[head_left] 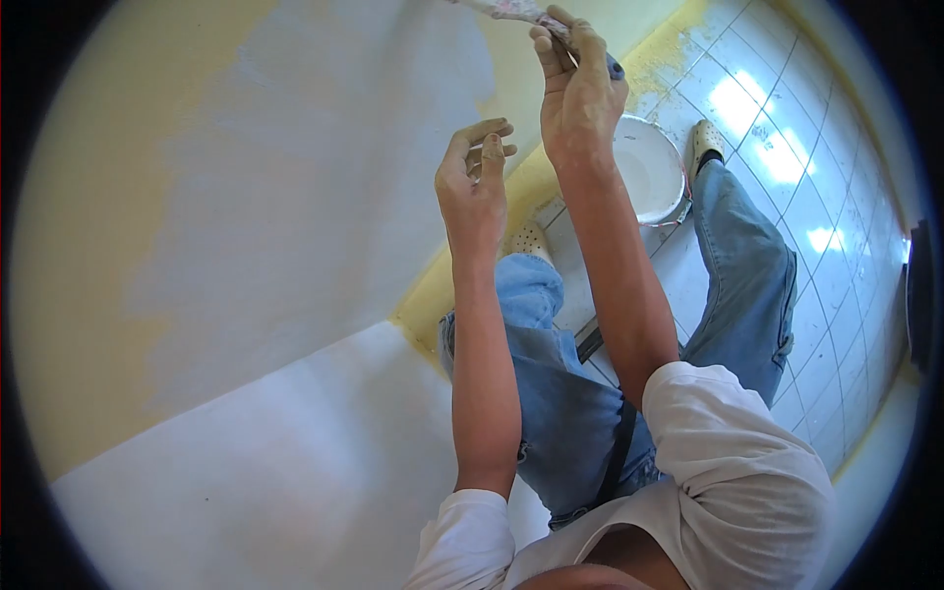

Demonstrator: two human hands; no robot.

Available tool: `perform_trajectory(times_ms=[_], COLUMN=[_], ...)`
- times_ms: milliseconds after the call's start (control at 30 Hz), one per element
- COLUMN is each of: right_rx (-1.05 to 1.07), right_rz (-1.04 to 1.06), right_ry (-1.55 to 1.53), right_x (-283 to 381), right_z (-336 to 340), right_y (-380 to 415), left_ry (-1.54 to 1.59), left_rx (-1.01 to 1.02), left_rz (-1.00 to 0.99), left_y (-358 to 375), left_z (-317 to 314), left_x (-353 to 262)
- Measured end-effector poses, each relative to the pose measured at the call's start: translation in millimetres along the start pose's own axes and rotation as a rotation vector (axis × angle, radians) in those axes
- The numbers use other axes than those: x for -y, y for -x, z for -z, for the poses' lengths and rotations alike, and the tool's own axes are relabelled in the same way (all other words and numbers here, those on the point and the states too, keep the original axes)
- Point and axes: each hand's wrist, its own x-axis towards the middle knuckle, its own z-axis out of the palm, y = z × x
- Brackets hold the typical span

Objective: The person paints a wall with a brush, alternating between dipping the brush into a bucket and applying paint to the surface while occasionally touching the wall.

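Observation:
A tool with a dark handle end and a whitish, smeared front part (513, 10) is held in my right hand (585, 98), near the top of the view. The tool's far end runs out of the frame. My left hand (476, 175) is raised in front of the wall, to the left of and lower than my right hand, with its fingers curled loosely and apart and nothing visible in them. The wall (324, 147) carries a broad whitish-grey coat with yellow around it. Below my right hand, a white bucket (651, 169) stands on the floor.
Pale floor tiles (821, 197) with bright reflections lie on the right. My legs in blue jeans (742, 265) are spread, with light clogs (706, 140) on my feet. Yellow residue (659, 74) marks the floor edge. A dark object (921, 295) is at the far right.

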Motion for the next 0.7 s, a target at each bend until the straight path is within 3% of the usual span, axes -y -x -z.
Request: perform_trajectory(times_ms=[67,333,433,567,700], right_rx=[-0.048,-0.184,-0.2,-0.178,-0.173], right_rz=[0.039,-0.077,-0.072,-0.155,-0.101], right_ry=[-0.063,0.637,0.719,0.467,0.214], right_x=[7,-54,-58,-36,-6], right_z=[-11,98,102,41,5], right_y=[11,24,20,15,25], left_ry=[0.0,0.018,0.032,0.051,0.06], left_rx=[-0.006,-0.012,-0.017,-0.031,-0.099], left_rz=[0.008,0.002,0.0,-0.02,-0.051], left_y=[-1,-2,-2,-2,-2], left_z=[0,1,-2,-3,2], left_x=[0,0,-4,-7,-5])
